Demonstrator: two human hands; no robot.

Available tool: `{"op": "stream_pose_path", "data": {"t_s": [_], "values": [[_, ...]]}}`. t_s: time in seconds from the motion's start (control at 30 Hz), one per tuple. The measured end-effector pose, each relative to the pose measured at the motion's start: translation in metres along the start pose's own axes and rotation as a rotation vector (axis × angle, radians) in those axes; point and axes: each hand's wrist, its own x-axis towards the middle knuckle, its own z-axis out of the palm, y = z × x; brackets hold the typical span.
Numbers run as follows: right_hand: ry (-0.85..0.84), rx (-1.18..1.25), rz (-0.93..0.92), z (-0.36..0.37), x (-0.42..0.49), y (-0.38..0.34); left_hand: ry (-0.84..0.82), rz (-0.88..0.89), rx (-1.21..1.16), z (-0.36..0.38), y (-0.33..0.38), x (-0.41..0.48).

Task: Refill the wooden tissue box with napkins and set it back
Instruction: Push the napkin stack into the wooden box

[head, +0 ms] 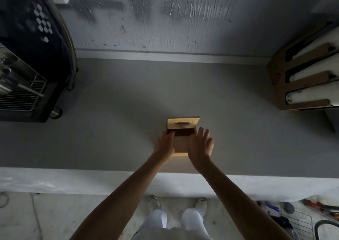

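The wooden tissue box stands on the grey counter near its front edge, straight ahead of me. Its hinged lid, with an oval slot, is tipped up and back, and the inside looks dark; I see no napkins in it. My left hand grips the box's left wall, fingers curled over the rim. My right hand hovers by the right side with fingers spread, holding nothing; I cannot tell if it touches the box.
A black and steel machine with a wire grate fills the counter's left end. A cardboard dispenser with white rolls stands at the right. A wire basket and tools lie on the floor at the lower right.
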Motion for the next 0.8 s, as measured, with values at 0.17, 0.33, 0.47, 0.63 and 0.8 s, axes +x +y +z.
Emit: {"op": "stream_pose_path", "data": {"t_s": [0.17, 0.33, 0.47, 0.63, 0.8], "values": [[0.07, 0.186, -0.232, -0.01, -0.001, -0.025, -0.089, -0.016, -0.022, -0.008, 0.004, 0.013], [-0.231, 0.206, -0.307, 0.018, 0.041, -0.037, -0.158, -0.09, -0.012, -0.008, 0.006, 0.027], [-0.319, 0.179, -0.344, 0.034, 0.051, -0.039, -0.151, -0.056, -0.034, -0.007, 0.001, 0.03], [-0.318, 0.163, -0.333, 0.031, 0.05, -0.035, -0.142, -0.067, -0.059, -0.003, 0.0, 0.032], [-0.335, 0.149, -0.297, 0.032, 0.048, -0.033, -0.126, -0.075, -0.047, -0.002, 0.001, 0.031]]}}
